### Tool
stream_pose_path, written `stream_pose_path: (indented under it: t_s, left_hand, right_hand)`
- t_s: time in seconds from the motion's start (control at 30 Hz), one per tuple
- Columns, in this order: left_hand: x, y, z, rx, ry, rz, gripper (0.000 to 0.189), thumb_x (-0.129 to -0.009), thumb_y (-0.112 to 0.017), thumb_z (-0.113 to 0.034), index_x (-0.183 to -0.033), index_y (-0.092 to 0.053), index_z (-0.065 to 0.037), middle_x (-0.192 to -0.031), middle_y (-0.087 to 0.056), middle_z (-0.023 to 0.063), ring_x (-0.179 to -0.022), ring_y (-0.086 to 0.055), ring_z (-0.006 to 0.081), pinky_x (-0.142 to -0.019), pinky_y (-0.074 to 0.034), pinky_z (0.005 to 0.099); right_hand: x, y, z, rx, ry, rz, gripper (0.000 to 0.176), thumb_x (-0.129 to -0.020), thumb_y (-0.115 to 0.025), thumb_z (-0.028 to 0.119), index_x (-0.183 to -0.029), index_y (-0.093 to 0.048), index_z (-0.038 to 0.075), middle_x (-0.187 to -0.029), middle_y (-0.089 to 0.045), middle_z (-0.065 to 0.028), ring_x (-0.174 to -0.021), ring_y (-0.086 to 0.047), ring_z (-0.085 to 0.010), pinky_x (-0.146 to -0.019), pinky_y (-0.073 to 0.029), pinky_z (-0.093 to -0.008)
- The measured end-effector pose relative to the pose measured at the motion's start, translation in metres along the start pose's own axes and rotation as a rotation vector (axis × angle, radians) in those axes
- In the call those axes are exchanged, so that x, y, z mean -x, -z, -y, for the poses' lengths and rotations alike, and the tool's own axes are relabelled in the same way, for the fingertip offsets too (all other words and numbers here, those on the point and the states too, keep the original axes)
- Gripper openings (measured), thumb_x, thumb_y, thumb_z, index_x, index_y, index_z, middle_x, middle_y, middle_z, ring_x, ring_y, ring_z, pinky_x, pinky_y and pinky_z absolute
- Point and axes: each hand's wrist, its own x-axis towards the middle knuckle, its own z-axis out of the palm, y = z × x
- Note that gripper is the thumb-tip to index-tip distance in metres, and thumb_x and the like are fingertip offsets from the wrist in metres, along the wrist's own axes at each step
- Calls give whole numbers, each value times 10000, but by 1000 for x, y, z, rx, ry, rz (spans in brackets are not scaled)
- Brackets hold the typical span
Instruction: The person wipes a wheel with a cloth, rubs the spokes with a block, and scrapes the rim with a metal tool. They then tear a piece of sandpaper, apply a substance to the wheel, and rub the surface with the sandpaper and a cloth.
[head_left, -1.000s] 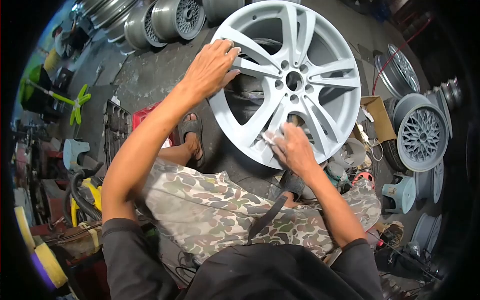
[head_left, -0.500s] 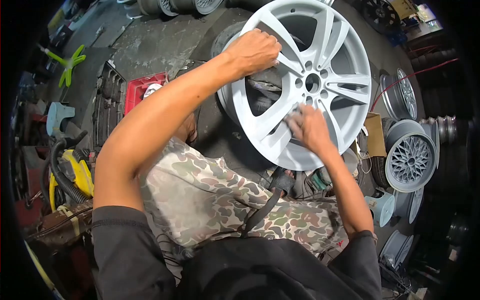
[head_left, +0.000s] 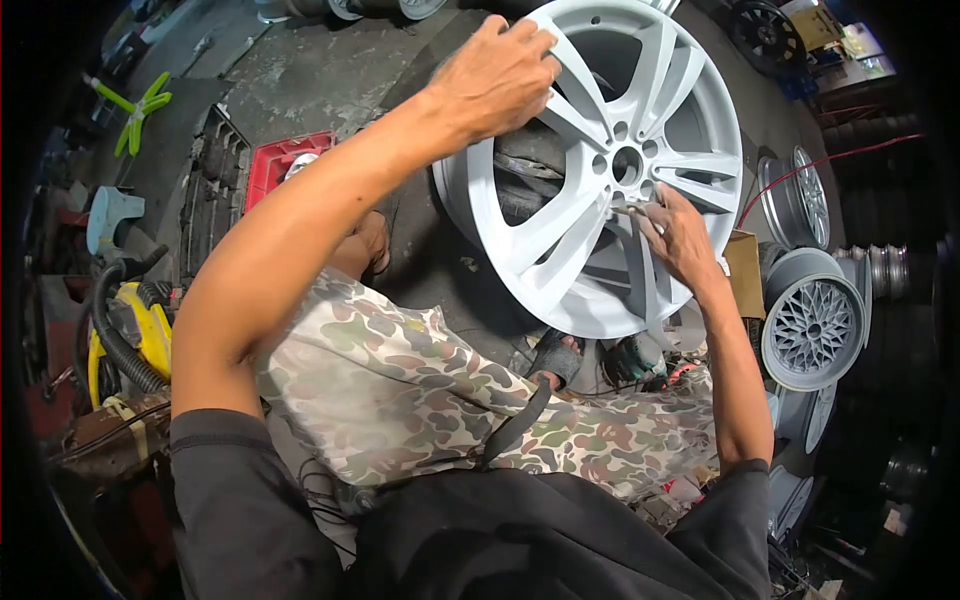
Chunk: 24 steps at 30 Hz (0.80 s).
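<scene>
Shows pale grey split-spoke wheel point(head_left: 575, 215) at upper centre of the head view, beyond camouflage trousers point(head_left: 400, 370), face toward the camera. Reveals dark tyre-like form point(head_left: 525, 195) through the gaps between spokes; cannot tell manner of support. Has left hand point(head_left: 495, 80) on the wheel's upper left edge, fingers bent and slightly apart over the rim. Cannot tell firmness of that hold. Has right hand point(head_left: 682, 235) just below and right of the hub hole, over the spokes, fingers bent and pinching small pale piece point(head_left: 632, 209) at the tips. Cannot identify that piece: too small and partly covered. Notes cardboard box point(head_left: 743, 275) just beside the wheel's lower right edge, with mesh-patterned wheel point(head_left: 815, 330) farther right. Records foot in dark sandal point(head_left: 557, 362) below the wheel. Lists at left: red crate point(head_left: 265, 165), black slatted panel point(head_left: 215, 195) just beside, yellow machine point(head_left: 135, 325) with black ribbed hose, and bright green star-shaped base point(head_left: 140, 115).
</scene>
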Motion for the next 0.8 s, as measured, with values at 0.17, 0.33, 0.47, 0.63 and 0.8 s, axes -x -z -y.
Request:
stream_pose_path:
  t_s: [0.17, 0.33, 0.47, 0.63, 0.8]
  left_hand:
    - [-5, 5, 4, 111, 72, -129, 326, -792, -713, -207, -1046, -649, -13, -989, -606, 152, -994, -559, 303, -848, -444, 409]
    - [2, 15, 8, 118, 111, -172, 311, -790, -715, -189, -1043, -642, -23, -996, -574, 144, -974, -552, 303, -824, -446, 412]
    - [14, 11, 28, 137, 172, -184, 240, -813, -698, -177, -994, -632, -34, -1007, -549, 153, -973, -559, 328, -820, -462, 438]
    - [15, 5, 29, 216, 228, -141, 196, -853, -662, -196, -936, -613, -25, -994, -544, 163, -963, -573, 341, -814, -480, 443]
    - [16, 14, 30, 235, 243, -151, 190, -866, -659, -206, -917, -607, -31, -970, -544, 170, -916, -592, 359, -780, -492, 470]
  right_hand:
    - [-5, -31, 50, -48, 44, 134, 179, -925, -721, 255, -989, -814, 116, -917, -588, -130, -814, -604, -314, -738, -464, -429]
    - [-11, -29, 9, -25, 76, 115, 197, -948, -685, 228, -1066, -799, 118, -899, -605, -137, -840, -618, -321, -762, -486, -440]
    - [1, 4, 25, 4, -36, 142, 204, -931, -693, 185, -1077, -801, 92, -872, -608, -170, -837, -615, -349, -773, -507, -452]
    - [12, -55, 83, 4, -114, -81, 214, -925, -720, 244, -1034, -796, 77, -885, -581, -141, -843, -585, -315, -740, -427, -437]
    - [30, -52, 144, 9, 109, 25, 188, -933, -679, 213, -1008, -761, 61, -986, -600, -74, -938, -553, -251, -816, -402, -431]
